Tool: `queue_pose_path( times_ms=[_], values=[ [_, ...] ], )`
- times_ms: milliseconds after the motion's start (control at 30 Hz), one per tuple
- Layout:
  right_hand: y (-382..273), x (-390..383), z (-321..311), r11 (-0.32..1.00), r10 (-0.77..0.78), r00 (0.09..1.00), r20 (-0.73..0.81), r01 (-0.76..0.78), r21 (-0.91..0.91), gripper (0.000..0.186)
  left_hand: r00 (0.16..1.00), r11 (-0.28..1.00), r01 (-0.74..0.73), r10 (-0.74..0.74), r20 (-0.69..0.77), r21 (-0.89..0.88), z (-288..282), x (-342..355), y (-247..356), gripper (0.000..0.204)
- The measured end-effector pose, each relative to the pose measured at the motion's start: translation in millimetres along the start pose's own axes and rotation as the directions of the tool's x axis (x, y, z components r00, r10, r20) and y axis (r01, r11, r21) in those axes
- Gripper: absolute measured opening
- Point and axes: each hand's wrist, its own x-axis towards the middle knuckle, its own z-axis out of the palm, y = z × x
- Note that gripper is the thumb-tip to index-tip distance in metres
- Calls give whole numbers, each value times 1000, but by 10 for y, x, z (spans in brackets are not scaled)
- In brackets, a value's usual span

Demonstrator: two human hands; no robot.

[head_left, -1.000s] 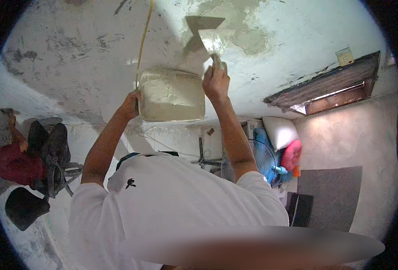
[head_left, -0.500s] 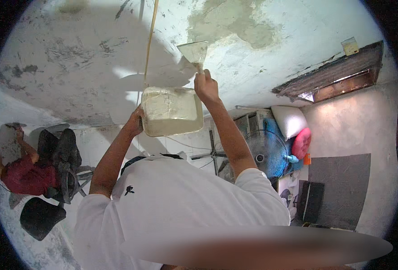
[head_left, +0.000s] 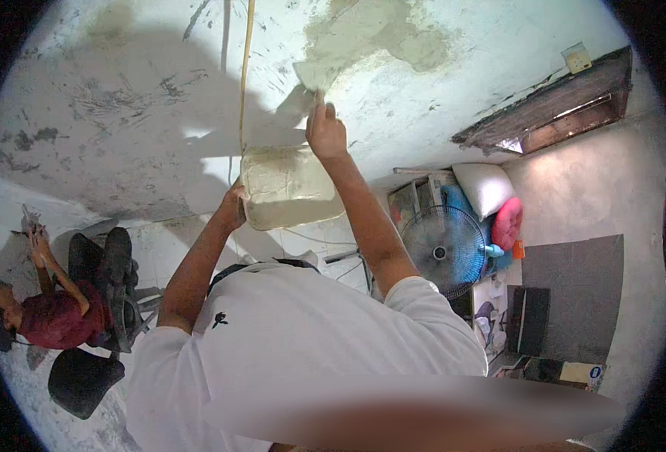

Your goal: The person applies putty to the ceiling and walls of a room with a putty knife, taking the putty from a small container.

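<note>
My left hand (head_left: 235, 203) grips the left side of a shallow cream-coloured rectangular container (head_left: 284, 196) holding pale, wet paste. My right hand (head_left: 327, 132), fingers wrapped round the handle, holds a scraper (head_left: 315, 75) just above the container. The blade lies against or very close to the white wall (head_left: 160, 113), at the lower left edge of a damp grey-beige patch (head_left: 378, 34); whether it touches is hard to tell. A yellow cord (head_left: 245, 75) runs down the wall beside the container, on its left.
A person (head_left: 62, 316) in maroon sits at left beside a black chair (head_left: 84, 380), hands raised to the wall. A blue standing fan (head_left: 442, 248), white pillow (head_left: 482, 188) and red cushion (head_left: 506, 222) are at right, below a dark-framed opening (head_left: 544, 113). A grey panel (head_left: 577, 301) leans farther right.
My right hand and scraper have moved left to the lower edge of the patch. The container sits lower in view than a second ago. The person at left shows both hands raised now.
</note>
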Motion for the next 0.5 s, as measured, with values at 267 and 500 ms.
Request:
queue_pose_path(
  times_ms=[267,500],
  values=[
    [65,-153,-315,961,-113,946,-303,181,208,46,995,994,-85,81,57,65,2,-11,58,87],
    [9,270,-211,995,68,994,-90,-61,79,49,1000,997,-5,5,4,76,220,-68,107,95]
  ],
)
